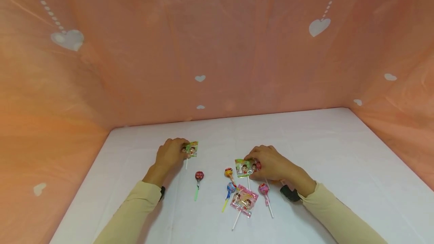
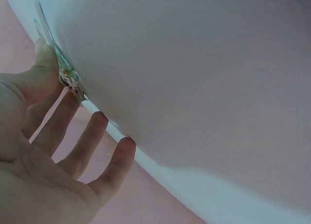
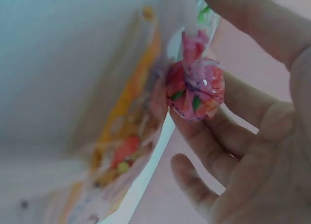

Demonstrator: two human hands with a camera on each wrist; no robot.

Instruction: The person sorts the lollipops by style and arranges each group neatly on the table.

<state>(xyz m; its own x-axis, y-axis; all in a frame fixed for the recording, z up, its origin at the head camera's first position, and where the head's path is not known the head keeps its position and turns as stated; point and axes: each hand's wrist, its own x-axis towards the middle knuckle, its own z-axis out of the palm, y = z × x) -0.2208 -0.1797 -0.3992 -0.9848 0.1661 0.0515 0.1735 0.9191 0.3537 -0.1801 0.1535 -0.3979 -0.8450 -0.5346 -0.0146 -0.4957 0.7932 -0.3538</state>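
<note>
My left hand (image 1: 170, 153) pinches a lollipop in a flat green wrapper (image 1: 192, 149), its white stick pointing down. In the left wrist view, thumb and index finger meet on the green wrapper (image 2: 68, 77), the other fingers spread. My right hand (image 1: 272, 164) holds the edge of a second green-wrapped lollipop (image 1: 242, 168) between thumb and fingers. A round red lollipop (image 1: 259, 165) shows beside those fingers, partly hidden by the hand. Just below lies a round pink lollipop (image 1: 263, 188) with a white stick. The right wrist view has a pink-red ball lollipop (image 3: 195, 90) in front of the fingers.
Between the hands lie a red lollipop (image 1: 199, 176) with a green stick, an orange one (image 1: 228, 172), a blue one (image 1: 231, 187) with a yellow stick, and a flat pink-wrapped one (image 1: 245, 200). The white table (image 1: 288, 131) meets an orange curtain (image 1: 230, 67) with hearts.
</note>
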